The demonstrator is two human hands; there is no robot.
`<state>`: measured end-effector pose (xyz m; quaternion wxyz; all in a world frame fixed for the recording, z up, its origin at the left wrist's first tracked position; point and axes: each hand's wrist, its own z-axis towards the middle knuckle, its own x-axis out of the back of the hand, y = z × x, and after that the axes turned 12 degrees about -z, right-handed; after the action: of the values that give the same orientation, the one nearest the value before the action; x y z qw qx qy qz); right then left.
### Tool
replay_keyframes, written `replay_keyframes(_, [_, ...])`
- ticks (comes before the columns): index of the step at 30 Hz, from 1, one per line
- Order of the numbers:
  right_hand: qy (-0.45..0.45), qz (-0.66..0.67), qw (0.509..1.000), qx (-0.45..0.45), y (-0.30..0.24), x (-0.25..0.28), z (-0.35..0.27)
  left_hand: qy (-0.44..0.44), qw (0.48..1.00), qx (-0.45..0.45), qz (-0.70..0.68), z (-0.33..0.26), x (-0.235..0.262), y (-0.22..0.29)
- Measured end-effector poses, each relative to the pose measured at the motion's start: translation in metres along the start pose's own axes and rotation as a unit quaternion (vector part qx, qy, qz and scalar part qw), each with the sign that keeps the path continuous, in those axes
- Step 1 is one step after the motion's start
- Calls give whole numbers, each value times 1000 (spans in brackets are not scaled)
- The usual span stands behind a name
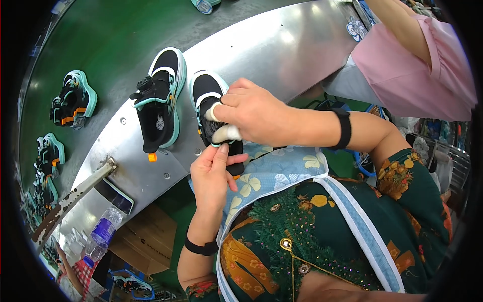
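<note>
A black sneaker (207, 84) with white and mint-green trim stands at the edge of the metal table in front of me, its toe pointing away. My right hand (259, 115) is closed on its upper, over the dark round part at the instep. White finger covers (226, 134) sit on the thumb and a finger. My left hand (214, 173) pinches the mint-edged tongue or collar, just below the right thumb. The fingers hide much of the opening. A matching sneaker (160, 98), with a black dial and an orange heel tab, stands to the left.
More sneakers (75, 100) lie on the green surface (115, 30) at the left. A worn metal bar (75, 199), a phone (116, 196) and a plastic bottle (103, 234) are at the lower left. Below is a cardboard box (146, 241). A person in pink (402, 65) is at the right.
</note>
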<state>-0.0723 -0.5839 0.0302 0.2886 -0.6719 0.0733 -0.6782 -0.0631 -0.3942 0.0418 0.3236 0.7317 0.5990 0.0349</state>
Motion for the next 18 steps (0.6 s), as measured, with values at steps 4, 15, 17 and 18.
replay_keyframes(4, [-17, -43, 999, -21, 2, 8, 3, -12, 1000, -9, -2, 2, 1, 0])
replay_keyframes(15, [-93, 171, 979, -59, 0, 20, 10, -9, 1000, -3, -27, 2, 2, 0])
replay_keyframes(17, [-50, 89, 993, -56, -3, 4, 5, -12, 1000, -1, -17, 2, 0, 0])
replay_keyframes(18, [-8, 6, 999, -53, -5, -4, 2, -16, 1000, 2, -7, 1, -1, 1])
